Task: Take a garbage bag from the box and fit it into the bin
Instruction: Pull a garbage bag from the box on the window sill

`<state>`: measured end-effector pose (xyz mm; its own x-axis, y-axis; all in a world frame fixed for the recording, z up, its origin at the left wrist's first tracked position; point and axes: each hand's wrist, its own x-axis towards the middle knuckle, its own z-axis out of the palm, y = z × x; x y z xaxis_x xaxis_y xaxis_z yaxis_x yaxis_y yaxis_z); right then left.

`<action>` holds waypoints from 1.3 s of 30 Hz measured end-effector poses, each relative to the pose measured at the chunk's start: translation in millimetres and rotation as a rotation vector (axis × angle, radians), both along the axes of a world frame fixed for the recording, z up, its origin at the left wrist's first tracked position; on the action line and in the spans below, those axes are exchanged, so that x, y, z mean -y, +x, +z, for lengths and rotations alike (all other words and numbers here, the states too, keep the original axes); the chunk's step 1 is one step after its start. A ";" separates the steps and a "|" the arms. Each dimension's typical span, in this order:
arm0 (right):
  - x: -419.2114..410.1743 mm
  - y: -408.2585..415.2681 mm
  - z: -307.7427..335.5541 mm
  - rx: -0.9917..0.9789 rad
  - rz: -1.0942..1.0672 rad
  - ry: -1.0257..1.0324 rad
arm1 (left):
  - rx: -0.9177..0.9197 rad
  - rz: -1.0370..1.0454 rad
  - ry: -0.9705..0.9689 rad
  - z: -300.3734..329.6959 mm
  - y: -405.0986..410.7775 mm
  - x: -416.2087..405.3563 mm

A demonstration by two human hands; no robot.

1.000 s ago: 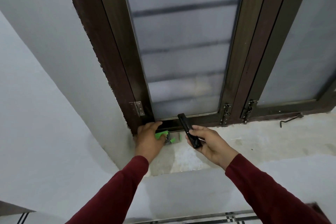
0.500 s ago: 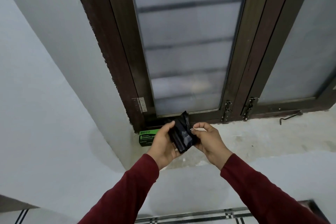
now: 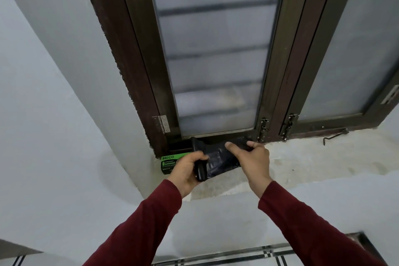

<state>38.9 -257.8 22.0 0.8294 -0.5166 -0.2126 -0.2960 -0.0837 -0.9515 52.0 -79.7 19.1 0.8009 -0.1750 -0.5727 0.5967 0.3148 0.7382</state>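
Observation:
A black garbage bag (image 3: 218,158) is stretched partly unrolled between both hands above the window sill. My left hand (image 3: 186,168) grips its rolled end at the lower left. My right hand (image 3: 251,157) pinches the loose end and holds it out to the right. Behind my left hand, a green and black garbage bag box (image 3: 169,163) lies in the sill's left corner, partly hidden. No bin is in view.
A dark wooden window frame (image 3: 133,71) with frosted panes rises just behind the hands. The rough concrete sill (image 3: 313,157) runs to the right, with a metal window hook (image 3: 334,135) on it. White walls flank the recess; tiled floor (image 3: 237,259) shows below.
My left hand left the box and joined the right on the bag roll. The hands have since moved apart, unrolling the bag sideways.

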 end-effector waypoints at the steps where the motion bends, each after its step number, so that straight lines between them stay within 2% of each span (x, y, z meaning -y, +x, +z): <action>1: -4.9 -2.6 1.7 -0.014 0.062 -0.030 | 0.011 -0.016 -0.001 3.3 -0.4 3.3; 3: -12.7 -5.6 3.1 -0.044 0.170 -0.055 | 0.040 -0.029 0.019 6.7 2.1 8.8; 7: -7.1 -5.5 12.1 -0.122 0.450 0.079 | 0.036 -0.040 0.007 11.7 4.0 9.8; 9: 1.7 -7.6 16.7 -0.152 0.528 0.083 | 0.009 -0.052 -0.019 12.3 3.7 6.5; 13: 14.2 -4.5 14.7 -0.094 0.387 0.203 | 0.002 -0.055 -0.072 10.5 3.9 3.6; 16: 20.6 1.3 12.8 -0.056 0.164 0.379 | -0.018 -0.035 -0.048 5.5 4.3 0.1; 17: 23.6 2.2 12.7 -0.033 0.103 0.371 | -0.020 -0.029 -0.020 3.7 5.3 -2.1; 19: 27.9 -0.8 13.7 0.020 0.072 0.219 | -0.013 -0.024 0.011 1.1 7.6 -4.5; 22: 27.3 -6.2 18.6 0.069 0.159 -0.090 | -0.004 -0.020 0.027 6.3 7.6 -1.6; 25: 22.2 -4.8 22.1 0.041 0.268 -0.298 | 0.026 -0.050 0.047 8.5 9.1 3.5; 31: 9.2 1.7 20.6 -0.054 0.424 -0.315 | 0.126 -0.105 0.143 10.5 12.2 12.5; 36: 14.9 5.6 12.7 -0.056 0.427 -0.304 | 0.119 -0.120 0.117 10.7 14.7 13.3; 39: 20.5 5.7 11.9 -0.019 0.451 -0.200 | 0.076 -0.129 0.047 9.8 12.4 13.1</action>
